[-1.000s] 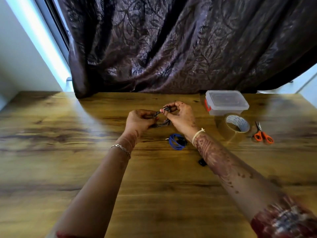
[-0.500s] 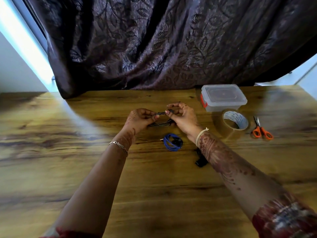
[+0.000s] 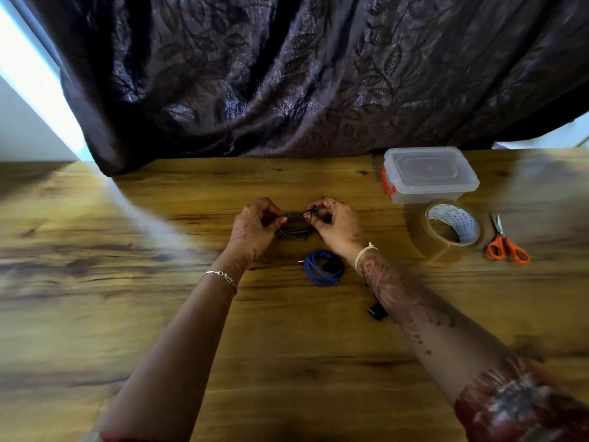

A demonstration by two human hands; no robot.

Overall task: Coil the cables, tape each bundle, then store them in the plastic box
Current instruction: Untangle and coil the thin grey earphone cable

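Where the two hands meet near the middle of the wooden table [image 3: 127, 314], a dark cable coil [image 3: 294, 225] of several thin loops is held between them; whether it rests on the surface or sits just above it cannot be determined. The left hand [image 3: 255, 229] has fingers and thumb curled and pinches the left side of the coil. The right hand [image 3: 339, 228] has fingers curled and pinches the right side, with what appears to be a plug end at thumb and forefinger. A blue cable coil [image 3: 323, 272] lies flat on the table just nearer the person than the hands, beside the right wrist, a small metal plug tip projecting at its left. A small black object [image 3: 377, 311] lies nearer still, partly hidden under the right forearm; it cannot be identified. At the far right of the table stands the clear plastic box [image 3: 428, 173], lid on, with a red latch [image 3: 388, 186] on its left end. A roll of brown packing tape [image 3: 420, 237] sits tilted just in front of the box. Orange-handled scissors [image 3: 506, 247] lie just right of the tape, blades pointing away from the person. A chain bracelet [image 3: 223, 277] circles the left wrist, a pale band [image 3: 365, 252] the right. A dark leaf-patterned curtain [image 3: 302, 74] hangs behind the table.
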